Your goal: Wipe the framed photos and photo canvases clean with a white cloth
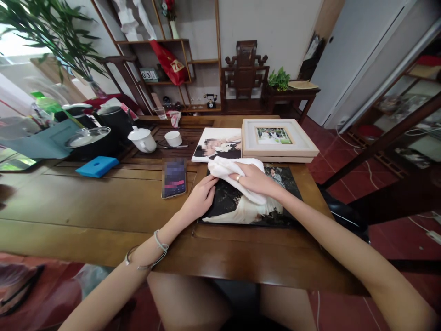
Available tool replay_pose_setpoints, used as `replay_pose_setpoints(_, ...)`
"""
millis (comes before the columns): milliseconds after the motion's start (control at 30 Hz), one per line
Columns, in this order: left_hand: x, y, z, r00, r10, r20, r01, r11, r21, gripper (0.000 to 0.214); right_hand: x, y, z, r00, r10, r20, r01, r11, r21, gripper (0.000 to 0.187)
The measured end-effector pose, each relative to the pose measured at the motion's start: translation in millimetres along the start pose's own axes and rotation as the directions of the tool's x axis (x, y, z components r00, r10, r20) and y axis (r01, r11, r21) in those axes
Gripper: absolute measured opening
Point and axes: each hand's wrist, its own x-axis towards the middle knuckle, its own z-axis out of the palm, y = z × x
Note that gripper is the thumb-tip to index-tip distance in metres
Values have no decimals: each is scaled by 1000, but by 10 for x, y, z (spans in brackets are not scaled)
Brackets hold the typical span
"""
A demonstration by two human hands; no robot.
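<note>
A white cloth [237, 170] is bunched under my right hand [257, 178], whose fingers are closed on it; a ring shows on one finger. It lies on a large dark photo print [237, 214], which shows a pale gown and is flat on the wooden table [103, 225]. My left hand [201, 197] rests at the print's left edge, fingers stretched out and thumb apart, tips close to the cloth. The cloth and my right arm cover part of the print.
Behind the print lie a white photo panel [218, 145] and a pale framed photo [292, 138]. A phone [174, 178] and a blue block [97, 166] are to the left. Further back stand a lidded white cup [142, 139], a small white bowl [173, 139] and a black kettle [115, 122].
</note>
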Motion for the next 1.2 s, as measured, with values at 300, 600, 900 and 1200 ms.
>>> replay_pose_setpoints(300,-15,-5,-5,1000,11,-3,-11,999,-31,38,-16,-44,157,1000,-20,-7,19,991,-135,32)
replay_pose_setpoints(600,-32,-52,34,1000,-17,1,17,1000,-24,41,-659,321,22,994,-53,-94,3,884,-468,58)
replay_pose_setpoints(900,-25,-56,-11,998,-26,51,30,997,-74,43,-986,-107,-10,860,-373,348,448,879,-162,68)
replay_pose_setpoints(1200,-21,-16,-5,999,-38,26,39,999,-35,42,-675,543,-121,998,-51,-37,31,905,-424,64)
